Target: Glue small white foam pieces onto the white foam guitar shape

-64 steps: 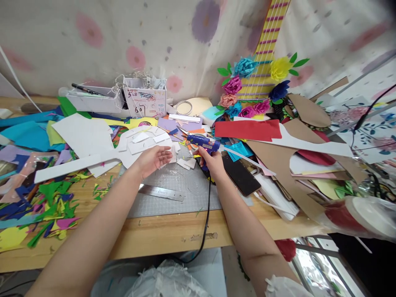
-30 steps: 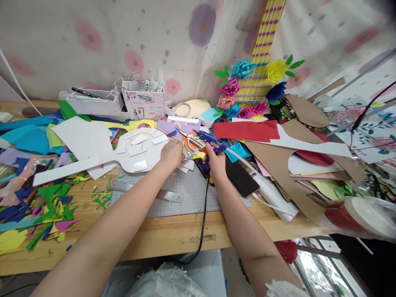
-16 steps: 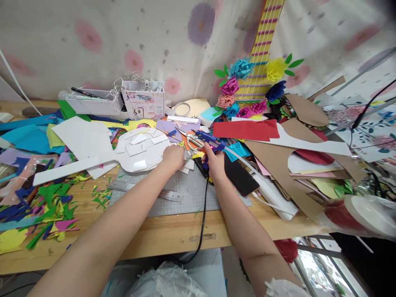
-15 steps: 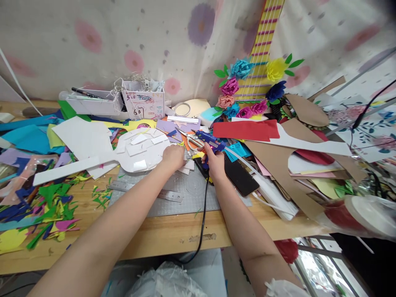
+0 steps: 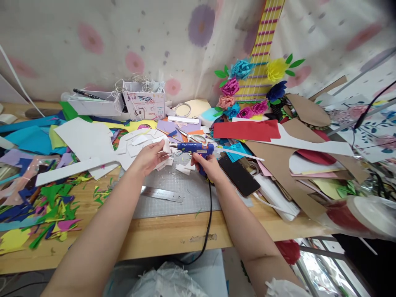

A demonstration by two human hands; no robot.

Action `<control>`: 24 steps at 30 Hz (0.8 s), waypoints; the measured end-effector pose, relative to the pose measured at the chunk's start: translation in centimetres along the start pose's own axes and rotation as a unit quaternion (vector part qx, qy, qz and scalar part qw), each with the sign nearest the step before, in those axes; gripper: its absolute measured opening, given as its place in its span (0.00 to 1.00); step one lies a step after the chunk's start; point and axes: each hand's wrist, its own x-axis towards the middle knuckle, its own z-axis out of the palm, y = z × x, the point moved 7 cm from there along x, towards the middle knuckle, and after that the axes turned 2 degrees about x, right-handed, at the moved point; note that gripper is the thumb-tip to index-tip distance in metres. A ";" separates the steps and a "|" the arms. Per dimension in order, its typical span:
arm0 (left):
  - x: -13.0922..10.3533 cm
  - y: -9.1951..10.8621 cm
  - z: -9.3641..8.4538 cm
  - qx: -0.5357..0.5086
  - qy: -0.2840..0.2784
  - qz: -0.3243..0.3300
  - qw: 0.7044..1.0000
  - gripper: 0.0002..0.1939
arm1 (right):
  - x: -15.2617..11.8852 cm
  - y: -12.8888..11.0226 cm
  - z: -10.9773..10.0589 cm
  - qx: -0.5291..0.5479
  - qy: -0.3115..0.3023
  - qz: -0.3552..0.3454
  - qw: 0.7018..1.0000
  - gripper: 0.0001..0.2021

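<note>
My right hand (image 5: 208, 164) is wrapped round the handle of a blue hot glue gun (image 5: 195, 147), with a white glue stick (image 5: 241, 154) jutting from its back. The gun's nozzle points left and meets, or nearly meets, a small white foam board piece (image 5: 166, 145). That piece is pinched in the fingers of my left hand (image 5: 150, 156). Behind my left hand lies a white guitar-shaped cutout (image 5: 126, 145) with loose white pieces on its round body. Under both hands is a grey cutting mat (image 5: 194, 202) bearing white scraps (image 5: 185, 168) and a steel ruler (image 5: 162, 194).
Scissors (image 5: 192, 137) lie behind the gun. A black phone (image 5: 239, 175) sits right of my right hand. Coloured paper scraps (image 5: 52, 202) cover the left side. Red felt-like material (image 5: 246, 130) and cardboard (image 5: 278, 161) are piled right. The gun's black cord (image 5: 209, 222) hangs over the front edge.
My left hand has picked up a small white piece and moved left. My right hand has turned the glue gun level and brought its nozzle to that piece.
</note>
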 end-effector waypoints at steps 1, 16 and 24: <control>0.0 -0.1 -0.2 -0.003 -0.003 -0.011 1.000 0.08 | -0.1 0.0 0.2 -0.010 -0.010 0.002 1.000 0.22; -0.3 -0.2 -0.1 0.023 -0.029 -0.035 0.999 0.09 | -0.2 0.5 0.3 -0.065 -0.030 0.040 0.997 0.26; -0.5 -0.3 0.0 0.040 -0.048 -0.045 0.997 0.09 | 0.2 1.1 -0.4 -0.070 0.002 0.031 0.997 0.27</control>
